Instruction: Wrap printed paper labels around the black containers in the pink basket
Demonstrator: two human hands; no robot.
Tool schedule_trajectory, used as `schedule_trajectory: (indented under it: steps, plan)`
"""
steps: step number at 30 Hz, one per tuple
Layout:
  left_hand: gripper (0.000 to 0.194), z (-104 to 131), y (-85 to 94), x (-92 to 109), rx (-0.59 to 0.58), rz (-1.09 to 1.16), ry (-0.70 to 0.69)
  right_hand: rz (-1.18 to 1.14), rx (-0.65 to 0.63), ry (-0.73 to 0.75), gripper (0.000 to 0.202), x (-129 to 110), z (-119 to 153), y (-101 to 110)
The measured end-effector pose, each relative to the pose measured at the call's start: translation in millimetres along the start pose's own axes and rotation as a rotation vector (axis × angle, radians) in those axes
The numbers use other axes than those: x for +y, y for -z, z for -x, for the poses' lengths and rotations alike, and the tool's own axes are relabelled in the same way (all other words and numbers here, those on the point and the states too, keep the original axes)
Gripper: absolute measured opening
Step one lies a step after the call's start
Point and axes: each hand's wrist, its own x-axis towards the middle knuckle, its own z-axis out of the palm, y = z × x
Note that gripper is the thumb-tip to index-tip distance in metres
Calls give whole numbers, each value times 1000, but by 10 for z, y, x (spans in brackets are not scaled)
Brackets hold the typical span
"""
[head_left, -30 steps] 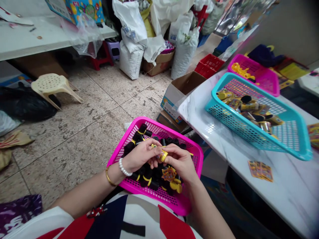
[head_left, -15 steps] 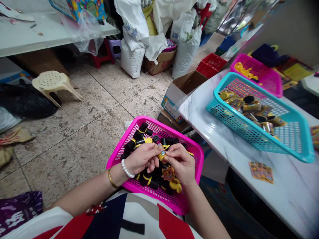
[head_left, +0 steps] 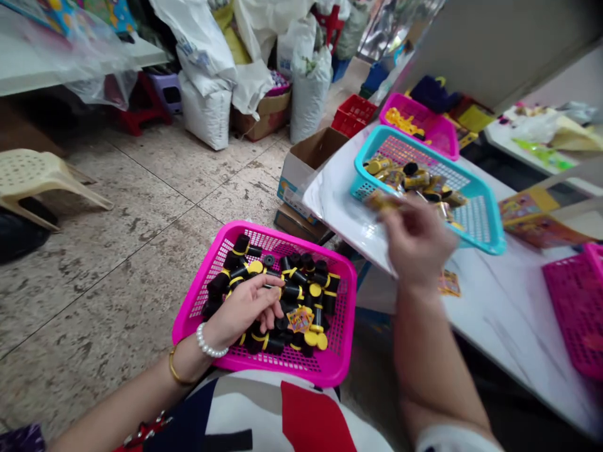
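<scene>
Over the near pink basket (head_left: 346, 351), the left hand (head_left: 242, 307) hangs loosely spread, its fingers partly curled, with nothing seen in it. Beneath it lie black tubes (head_left: 291, 290), yellow caps (head_left: 311, 339) and a small clump of cards (head_left: 300, 319). The basket sits close against the body, probably so its contents lie within easy reach.

Out over the table (head_left: 475, 320), the right hand (head_left: 419, 242) is closed narrow; motion blurs it, but it seems to pinch a small yellowish piece (head_left: 379, 202) at the fingertips, likely leaving most of it uncovered. Just beyond that hand, the teal basket (head_left: 498, 235) holds a pile of yellow-and-black pieces (head_left: 417, 181), its walls presumably keeping them from rolling.
</scene>
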Motion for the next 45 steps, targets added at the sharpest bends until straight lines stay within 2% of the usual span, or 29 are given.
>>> schedule_trajectory:
  steps: [1,3,5,7,8,9,10,12,13,15,17,20,24,27,29,31,36,39,42,45]
  plan:
    - [41,16,19,-19,-20,-40,-9,72,80,41,32,101,-212,125]
    - [37,34,45,-50,-35,-87,-17,203,71,124,44,206,-446,299]
    - [36,38,52,-60,-19,-96,-25,246,28,151,34,156,-346,313]
    - [35,33,47,-45,19,-89,-31,167,-112,92,15,17,73,178]
    - [34,29,44,-31,37,-85,-34,101,-275,34,10,-51,358,79]
    - [33,23,43,-16,48,-82,-35,26,-483,-28,9,-103,659,-23]
    - [33,17,44,-1,51,-83,-34,-19,-639,-96,11,-135,949,-119]
    - [32,1,49,21,37,-99,-27,-52,-790,-224,15,-147,1408,-260]
    - [32,-8,52,27,25,-111,-22,-66,-800,-278,16,-134,1553,-297]
    - [31,-27,47,30,7,-139,-16,-118,-760,-350,18,-97,1669,-300]
    - [30,-41,17,21,3,-176,-20,-186,-716,-381,18,-77,1618,-234]
    - [30,-45,-78,-10,53,-272,-51,-251,-717,-387,16,-114,1442,-120]
    - [30,-30,-216,-43,113,-475,-139,-231,-788,-264,16,-181,1348,-112]
    - [30,-23,-238,-38,123,-572,-179,-101,-906,-122,21,-156,1430,-183]
    - [30,-17,-212,-32,128,-577,-178,-53,-939,-89,21,-118,1513,-217]
    - [29,-11,-177,-31,120,-570,-170,-52,-911,-100,21,-86,1576,-218]
    - [25,3,-155,-38,109,-546,-181,-157,-711,-146,17,-101,1505,-106]
    - [22,26,-191,-13,148,-478,-211,-236,-629,-290,14,-171,1366,-58]
    - [22,80,-229,43,216,-401,-279,-261,-584,-431,21,-276,1252,-96]
    - [24,154,-249,99,256,-396,-342,-297,-570,-432,26,-404,1198,-201]
